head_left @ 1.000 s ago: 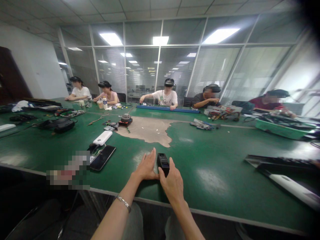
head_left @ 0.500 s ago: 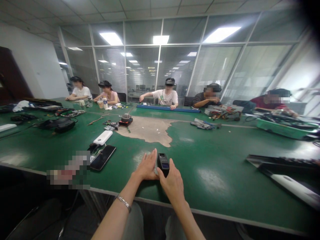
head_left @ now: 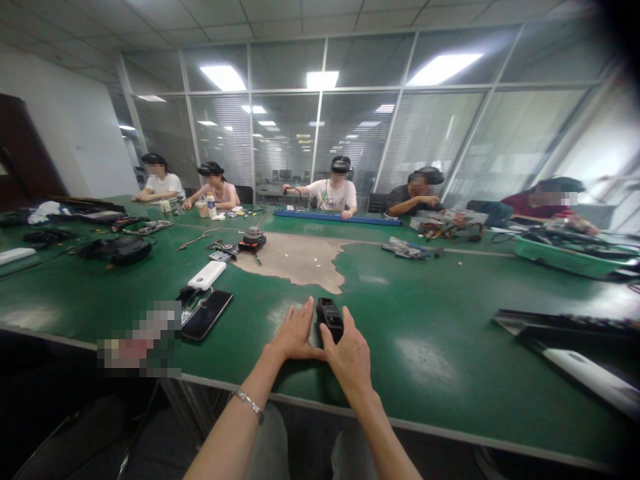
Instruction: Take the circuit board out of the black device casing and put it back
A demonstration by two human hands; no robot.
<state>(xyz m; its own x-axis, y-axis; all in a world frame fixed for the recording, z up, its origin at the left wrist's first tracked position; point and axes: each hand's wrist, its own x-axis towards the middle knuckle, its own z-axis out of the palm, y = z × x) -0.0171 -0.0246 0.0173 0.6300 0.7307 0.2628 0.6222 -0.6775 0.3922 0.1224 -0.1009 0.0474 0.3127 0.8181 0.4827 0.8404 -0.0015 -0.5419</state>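
Note:
On the green table directly before me is a small black box-shaped device (head_left: pixel 330 316) with small square features on its top; its exact kind does not show. My right hand (head_left: pixel 350 350) holds its near end, with the thumb along the left side and the fingers along the right. To its left, my left hand (head_left: pixel 296 333) is open, its fingers stretched forward and holding nothing. The left thumb reaches under my right thumb, close to the device's near end. Palm and fingers partly hide that near end.
A black phone (head_left: pixel 207 315) and a white power bank (head_left: pixel 207 275) lie to the left. Farther off are a bare tan patch (head_left: pixel 295 257) and a blue bar (head_left: pixel 340 218). A green basket (head_left: pixel 560 257) stands at right. Several people sit across the table.
The device has shifted slightly right and away from me, and my right hand has closed farther over its near end. My left hand stays almost still. A person opposite now lifts a dark cable.

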